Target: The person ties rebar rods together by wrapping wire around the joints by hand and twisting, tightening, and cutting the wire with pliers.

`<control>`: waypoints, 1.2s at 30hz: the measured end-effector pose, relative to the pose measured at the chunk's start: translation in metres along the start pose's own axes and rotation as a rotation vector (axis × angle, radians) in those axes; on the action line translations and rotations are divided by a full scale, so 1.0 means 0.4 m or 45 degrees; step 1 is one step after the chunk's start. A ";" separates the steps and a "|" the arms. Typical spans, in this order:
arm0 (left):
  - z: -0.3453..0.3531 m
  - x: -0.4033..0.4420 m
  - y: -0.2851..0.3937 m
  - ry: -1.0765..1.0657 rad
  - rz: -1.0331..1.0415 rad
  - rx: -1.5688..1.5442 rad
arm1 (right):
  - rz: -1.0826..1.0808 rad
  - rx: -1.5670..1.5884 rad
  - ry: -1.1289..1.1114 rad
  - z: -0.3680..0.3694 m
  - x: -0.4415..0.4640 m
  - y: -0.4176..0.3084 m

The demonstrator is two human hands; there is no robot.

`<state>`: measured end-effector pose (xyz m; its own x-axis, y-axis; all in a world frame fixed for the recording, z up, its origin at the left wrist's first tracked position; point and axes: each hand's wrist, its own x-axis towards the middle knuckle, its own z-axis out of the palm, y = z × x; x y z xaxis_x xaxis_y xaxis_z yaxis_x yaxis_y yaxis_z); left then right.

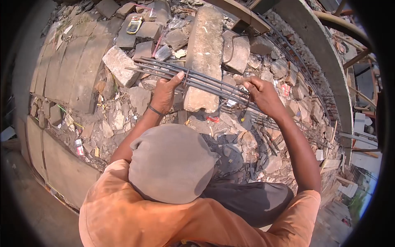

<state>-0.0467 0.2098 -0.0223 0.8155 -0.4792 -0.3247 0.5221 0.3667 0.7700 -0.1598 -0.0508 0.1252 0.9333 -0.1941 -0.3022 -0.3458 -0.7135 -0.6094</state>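
A bundle of thin metal rods (pixel 210 84) runs across the view, sloping down to the right. My left hand (pixel 165 92) is closed around its left part, thumb on top, beside a wire loop (pixel 187 77) that circles the rods. At the right part of the bundle, my right hand (pixel 262 94) has its fingers pinched together just above the rods; what is between the fingertips is too small to make out. Under the rods lies a long concrete block (pixel 203 41).
Broken bricks and rubble (pixel 140 99) surround the bundle. Large slabs (pixel 78 70) lie at the left, and a concrete beam (pixel 317 45) curves along the right. A grey cap (pixel 170 162) and orange shirt (pixel 152 222) fill the lower middle. Loose rods (pixel 269 142) lie below my right hand.
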 end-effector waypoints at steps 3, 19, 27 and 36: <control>0.019 -0.003 0.012 0.065 0.046 -0.009 | 0.077 -0.067 -0.094 0.064 0.061 -0.078; 0.000 -0.160 0.167 -0.664 -0.498 0.801 | -0.277 -0.278 -0.212 0.300 -0.091 -0.210; 0.035 -0.200 0.166 -0.638 -0.586 0.731 | -0.254 -0.342 -0.183 0.261 -0.099 -0.182; 0.007 -0.184 0.119 -0.515 -0.243 0.645 | 0.532 1.136 -0.463 0.226 -0.077 -0.208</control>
<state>-0.0826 0.2602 0.0399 0.5115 -0.7953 -0.3254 0.3857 -0.1259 0.9140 -0.1684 0.0754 0.1189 0.6890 0.0089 -0.7247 -0.7178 0.1470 -0.6806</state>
